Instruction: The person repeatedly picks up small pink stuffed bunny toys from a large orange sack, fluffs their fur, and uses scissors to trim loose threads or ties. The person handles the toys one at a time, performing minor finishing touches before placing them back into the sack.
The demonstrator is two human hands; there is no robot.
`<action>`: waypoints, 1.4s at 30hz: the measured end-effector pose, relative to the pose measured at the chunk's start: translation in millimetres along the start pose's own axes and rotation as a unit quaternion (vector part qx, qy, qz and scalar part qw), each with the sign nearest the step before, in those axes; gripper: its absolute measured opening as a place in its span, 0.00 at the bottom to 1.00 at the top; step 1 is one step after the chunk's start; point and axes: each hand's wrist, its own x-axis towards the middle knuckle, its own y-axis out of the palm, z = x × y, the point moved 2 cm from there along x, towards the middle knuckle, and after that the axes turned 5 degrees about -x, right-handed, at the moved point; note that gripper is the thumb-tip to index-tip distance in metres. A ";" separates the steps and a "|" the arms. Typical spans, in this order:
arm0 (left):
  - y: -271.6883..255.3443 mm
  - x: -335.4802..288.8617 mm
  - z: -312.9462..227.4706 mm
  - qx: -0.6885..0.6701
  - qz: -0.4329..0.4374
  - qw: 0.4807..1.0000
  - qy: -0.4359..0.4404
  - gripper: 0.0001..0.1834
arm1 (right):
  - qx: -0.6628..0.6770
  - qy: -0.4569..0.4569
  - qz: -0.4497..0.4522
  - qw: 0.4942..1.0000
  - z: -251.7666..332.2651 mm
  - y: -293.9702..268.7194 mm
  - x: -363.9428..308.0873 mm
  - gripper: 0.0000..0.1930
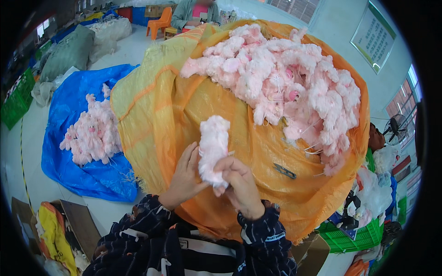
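Note:
A fluffy pale pink plush piece [214, 140] is held upright in front of me, above the orange woven sheet [202, 106]. My right hand [239, 184] pinches its lower end between thumb and fingers. Beside its left edge, my left hand [184, 177] has its fingers stretched out and thumb apart; whether it touches the plush is hard to tell. A large heap of pink plush pieces [276, 69] covers the sheet's far right part, some with darker pink snouts and loose white threads. Small dark thread snips [285, 171] lie on the sheet to the right of my right hand.
A blue sheet [60, 161] on the floor at left carries more pink plush pigs [94, 131]. Cardboard boxes [78, 225] stand at lower left, and a green crate [354, 237] at lower right. Beyond the sheet, a person [195, 14] sits near an orange chair [159, 23].

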 end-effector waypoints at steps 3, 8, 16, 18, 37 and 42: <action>13.4 -8.5 14.3 -0.170 0.022 0.985 0.001 0.49 | 0.132 -0.019 0.041 0.990 5.7 13.5 -20.3 0.03; -0.1 -17.3 -0.9 -0.093 0.085 0.989 0.077 0.38 | 0.311 -0.027 0.032 0.949 14.0 -2.1 -34.2 0.05; 13.5 -27.9 -36.2 -0.537 0.138 0.807 -0.202 0.29 | 0.193 -0.124 -0.090 0.969 -5.3 -21.7 -35.8 0.18; 13.6 -31.1 -33.9 -0.577 0.142 0.770 -0.233 0.30 | -0.013 -0.163 -0.174 0.971 -15.4 -49.3 -37.4 0.25; 10.4 -45.5 -47.3 -0.636 0.391 0.566 -0.349 0.38 | 0.093 0.056 -0.020 0.994 -65.0 -64.8 -42.4 0.19; 18.0 -43.7 -40.3 -0.593 0.374 0.636 -0.324 0.38 | 0.100 -0.077 -0.223 0.966 -42.8 -75.1 -30.2 0.17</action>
